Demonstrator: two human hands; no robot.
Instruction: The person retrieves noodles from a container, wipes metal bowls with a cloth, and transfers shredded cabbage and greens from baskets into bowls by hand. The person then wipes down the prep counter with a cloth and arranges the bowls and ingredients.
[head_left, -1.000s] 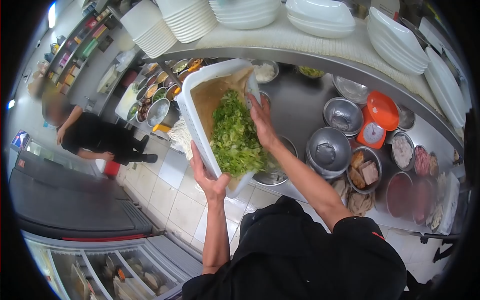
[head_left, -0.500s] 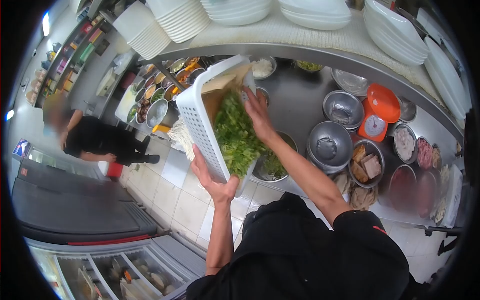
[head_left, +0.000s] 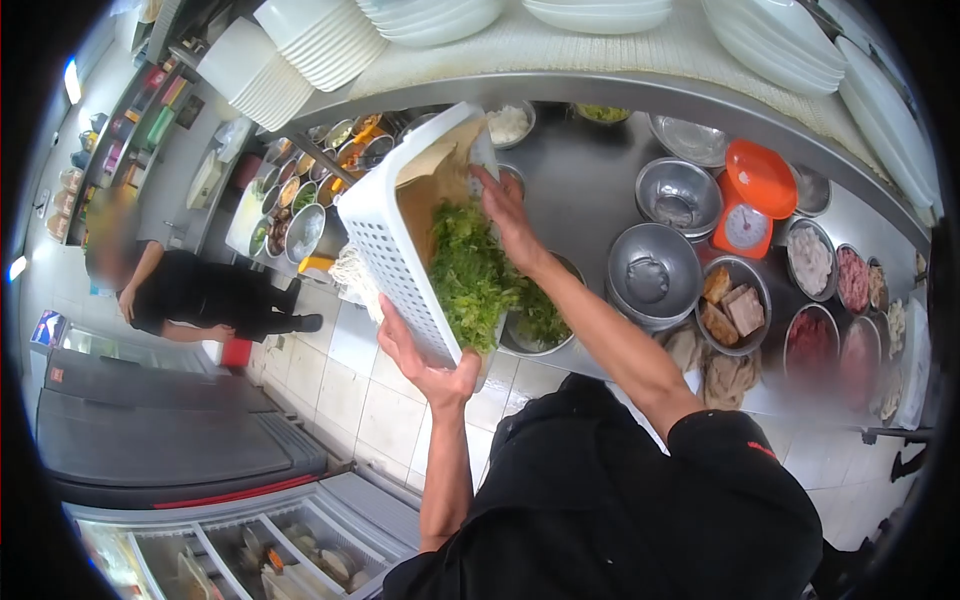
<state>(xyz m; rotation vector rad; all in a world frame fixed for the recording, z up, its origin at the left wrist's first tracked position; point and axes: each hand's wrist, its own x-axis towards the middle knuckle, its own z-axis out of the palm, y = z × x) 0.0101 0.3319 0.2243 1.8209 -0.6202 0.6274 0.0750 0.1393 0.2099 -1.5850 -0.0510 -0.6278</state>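
Note:
A white perforated plastic basket (head_left: 385,255) is tilted over a metal bowl (head_left: 575,342) on the steel counter. Chopped leafy greens (head_left: 465,270) lie in its lower part and spill over its edge; more greens fill the bowl below. Brown paper (head_left: 425,185) lines the basket's upper part. My left hand (head_left: 430,365) grips the near lower end, thumb over the rim. At the far right side, my right hand (head_left: 508,218) holds the basket's wall, its fingertips partly hidden by the edge.
Metal bowls (head_left: 655,275), an orange scale (head_left: 745,225) and a bowl of meat chunks (head_left: 735,308) stand to the right. Stacked white dishes (head_left: 600,12) line the shelf above. Another person (head_left: 195,290) stands at left beyond the refrigerated counter (head_left: 170,420).
Greens have slid down out of the basket, and the bowl beneath holds more of them. Both hands keep their hold. The basket has shifted slightly left in view.

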